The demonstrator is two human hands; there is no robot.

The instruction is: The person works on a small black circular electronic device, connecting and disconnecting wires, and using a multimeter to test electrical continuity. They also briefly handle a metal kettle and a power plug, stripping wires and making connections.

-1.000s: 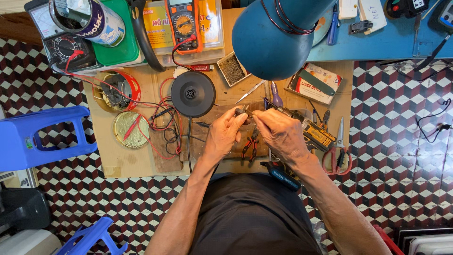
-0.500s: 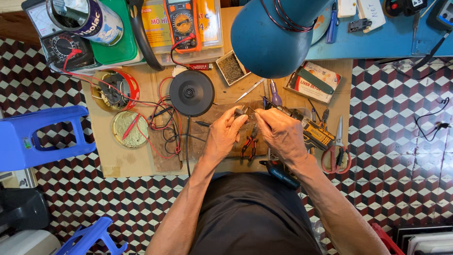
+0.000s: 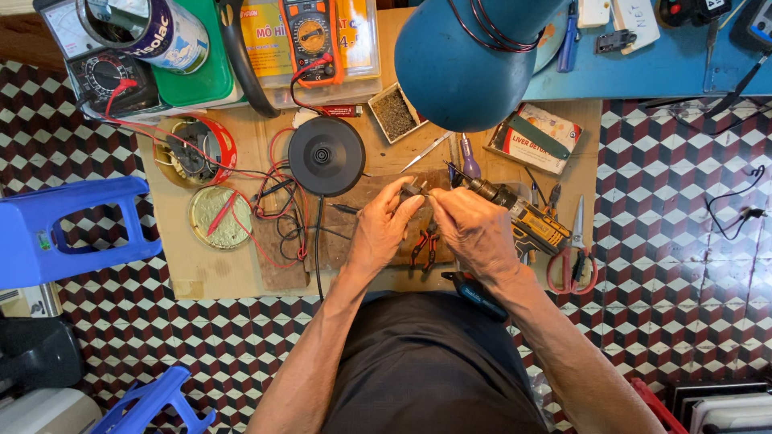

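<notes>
Both hands meet right over the brown wooden work board (image 3: pixel 281 257), just below the round black kettle base (image 3: pixel 326 157), which I'll use as the anchor here. The left hand (image 3: pixel 382 229) has its fingertips pinched on a small dark part (image 3: pixel 414 190) that sits just below and to the right of the kettle base; too tiny to say what it actually is. The right hand (image 3: pixel 474 229) comes in from the other side with fingers bunched together, tips touching that same part, so it's held between the 2 hands. Under the hands, farther below the base, a pair of red-handled pliers (image 3: pixel 424 247) lies on the board. Right of the base, beside the right hand, is a yellow and black cordless drill (image 3: pixel 523 215), and farther right again a pair of red-handled scissors (image 3: pixel 572 261). Left of the base there's a tangle of red and black wires (image 3: pixel 277 205), then a round brass-coloured lid (image 3: pixel 221 217) and a red open tin (image 3: pixel 197 149). Above the base sits an orange multimeter (image 3: pixel 312 36), and up to the right a big blue lamp shade (image 3: pixel 470 56) hangs over the table.
</notes>
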